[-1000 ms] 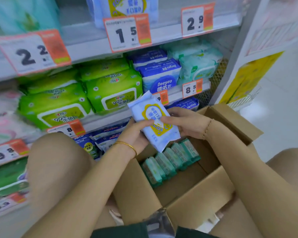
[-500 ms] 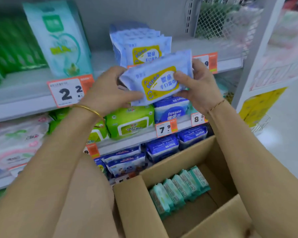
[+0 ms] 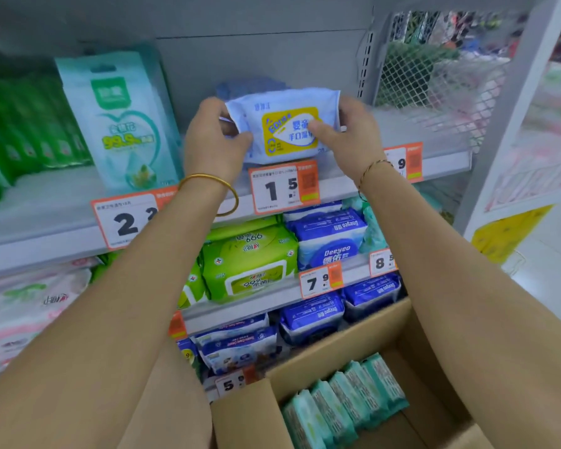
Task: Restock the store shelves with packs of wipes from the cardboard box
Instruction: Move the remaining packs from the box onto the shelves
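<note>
Head view: both arms reach up and forward. The left hand (image 3: 212,140) and right hand (image 3: 353,137) have their fingers clamped on the ends of a pale blue wipes pack (image 3: 284,124), held at the upper shelf (image 3: 62,205) above the cardboard box (image 3: 353,338).

Bare top shelf (image 3: 418,131) right of right hand (image 3: 353,137); teal pouch (image 3: 120,121) blocks left of left hand (image 3: 214,140).
</note>
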A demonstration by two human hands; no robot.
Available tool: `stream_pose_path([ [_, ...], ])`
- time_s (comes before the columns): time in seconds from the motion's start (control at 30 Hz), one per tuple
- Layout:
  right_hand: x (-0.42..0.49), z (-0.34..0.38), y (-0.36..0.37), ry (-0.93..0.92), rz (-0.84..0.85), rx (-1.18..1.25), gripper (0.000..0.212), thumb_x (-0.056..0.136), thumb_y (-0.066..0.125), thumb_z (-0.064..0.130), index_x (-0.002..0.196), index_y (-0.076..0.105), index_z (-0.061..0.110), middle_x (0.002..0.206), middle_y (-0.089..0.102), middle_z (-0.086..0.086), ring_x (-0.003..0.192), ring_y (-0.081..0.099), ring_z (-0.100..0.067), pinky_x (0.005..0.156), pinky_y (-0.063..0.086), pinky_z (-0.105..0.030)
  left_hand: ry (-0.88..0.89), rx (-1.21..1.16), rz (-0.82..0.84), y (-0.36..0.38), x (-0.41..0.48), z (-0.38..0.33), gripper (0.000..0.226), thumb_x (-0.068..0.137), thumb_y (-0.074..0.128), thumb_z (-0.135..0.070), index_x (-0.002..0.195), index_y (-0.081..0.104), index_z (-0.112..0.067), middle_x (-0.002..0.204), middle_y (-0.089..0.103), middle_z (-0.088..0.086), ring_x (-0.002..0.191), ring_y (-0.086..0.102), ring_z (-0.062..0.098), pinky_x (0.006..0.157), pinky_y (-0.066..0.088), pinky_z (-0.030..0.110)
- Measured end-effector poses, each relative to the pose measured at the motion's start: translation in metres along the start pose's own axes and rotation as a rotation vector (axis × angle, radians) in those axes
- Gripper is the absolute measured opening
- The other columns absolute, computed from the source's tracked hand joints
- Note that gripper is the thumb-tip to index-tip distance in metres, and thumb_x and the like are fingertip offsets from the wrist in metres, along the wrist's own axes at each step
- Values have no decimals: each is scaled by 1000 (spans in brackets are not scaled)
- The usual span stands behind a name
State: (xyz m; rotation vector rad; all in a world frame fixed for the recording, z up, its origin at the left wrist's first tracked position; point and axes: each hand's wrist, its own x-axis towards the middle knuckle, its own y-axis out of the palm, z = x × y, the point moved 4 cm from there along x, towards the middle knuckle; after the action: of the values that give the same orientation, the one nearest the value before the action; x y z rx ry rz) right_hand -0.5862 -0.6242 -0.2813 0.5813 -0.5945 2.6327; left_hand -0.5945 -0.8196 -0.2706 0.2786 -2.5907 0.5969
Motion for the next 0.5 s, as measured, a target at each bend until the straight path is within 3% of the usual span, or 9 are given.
stream_pose_path([
  [0.1,5,0,5,-15,8,-77,37,85,67,19,114,55,-1,111,63,-16,89,53,-17,71,44,-17,8,59,-36,1,4,3,36,77,62,-4,69,35,-26,102,66,15,94,62,29,80,50,36],
  [0.17,8,-3,6,0,37,-143,37,83,69,19,109,52,-2,102,63,-17,86,51,-21,66,39,-22,-13,114,-34,2,6,7,36,77,62,-4,67,34,-25,94,66,12,91,60,29,74,46,29],
  [0.23,6,-5,6,28,82,-255,37,83,69,25,103,45,4,83,56,-5,84,50,-25,67,39,-29,-50,171,1,4,3,13,40,78,61,-4,62,31,-25,75,58,1,81,55,25,60,38,24],
  [0.27,3,-6,6,40,105,-324,38,84,67,28,105,43,6,83,53,-2,86,49,-25,71,40,-32,-62,201,22,5,1,16,40,79,61,-6,62,31,-25,72,55,-1,80,54,25,59,33,24],
  [0.37,-6,-5,6,41,116,-465,49,89,60,30,124,41,1,112,58,-15,104,53,-33,90,40,-37,-82,283,64,4,-3,19,35,81,61,-13,63,33,-22,85,59,9,88,58,30,65,34,27],
  [0.43,-10,-3,7,40,108,-487,53,90,58,30,129,38,1,119,57,-18,109,53,-36,90,41,-38,-88,313,75,2,-4,16,23,80,61,-15,71,41,-19,93,62,12,91,59,31,68,39,30],
  [0.5,-12,-3,6,58,108,-481,60,89,59,31,135,34,2,122,56,-19,112,52,-37,88,42,-39,-91,288,63,0,-7,13,20,79,62,-17,93,49,-15,103,62,11,96,59,31,79,47,36],
])
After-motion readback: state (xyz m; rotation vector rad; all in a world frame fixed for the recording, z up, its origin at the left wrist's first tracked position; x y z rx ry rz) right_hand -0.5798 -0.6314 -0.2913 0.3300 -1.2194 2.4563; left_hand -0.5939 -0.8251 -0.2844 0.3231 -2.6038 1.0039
